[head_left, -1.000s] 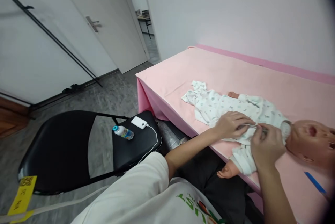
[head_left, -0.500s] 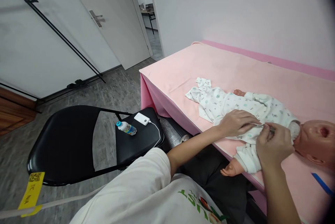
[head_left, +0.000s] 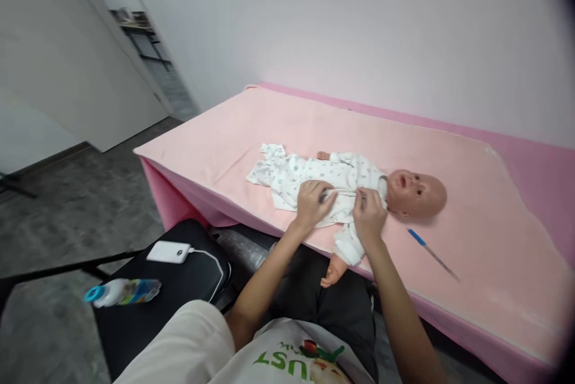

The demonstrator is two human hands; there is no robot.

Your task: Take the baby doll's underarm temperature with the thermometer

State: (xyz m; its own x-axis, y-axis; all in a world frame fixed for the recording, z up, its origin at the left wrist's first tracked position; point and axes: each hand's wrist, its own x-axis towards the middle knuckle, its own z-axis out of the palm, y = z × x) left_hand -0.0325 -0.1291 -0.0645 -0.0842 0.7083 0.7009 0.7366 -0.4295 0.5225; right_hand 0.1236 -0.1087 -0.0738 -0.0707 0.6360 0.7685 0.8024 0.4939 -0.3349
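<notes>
A baby doll (head_left: 415, 195) lies on its back on the pink-covered table (head_left: 494, 240), its head to the right. It is dressed in a white patterned romper (head_left: 299, 171) whose leg ends lie flat at the left. My left hand (head_left: 312, 203) is closed on the front edge of the romper near the doll's waist. Close to the doll's neck, my right hand (head_left: 369, 213) pinches the same edge, which runs between both hands as a raised strip. One doll hand (head_left: 331, 270) hangs past the table's near edge.
A blue-ended thin stick (head_left: 433, 255) lies right of the doll. On a black chair (head_left: 121, 342) at the left are a white power bank (head_left: 168, 251) with a cable and a blue-capped bottle (head_left: 123, 292). A pale wall (head_left: 359, 36) stands behind the table.
My view has swung right, so the whole doll head and the stick now show. My left hand has shifted from beside my right hand toward the doll's waist, leaving the hands farther apart.
</notes>
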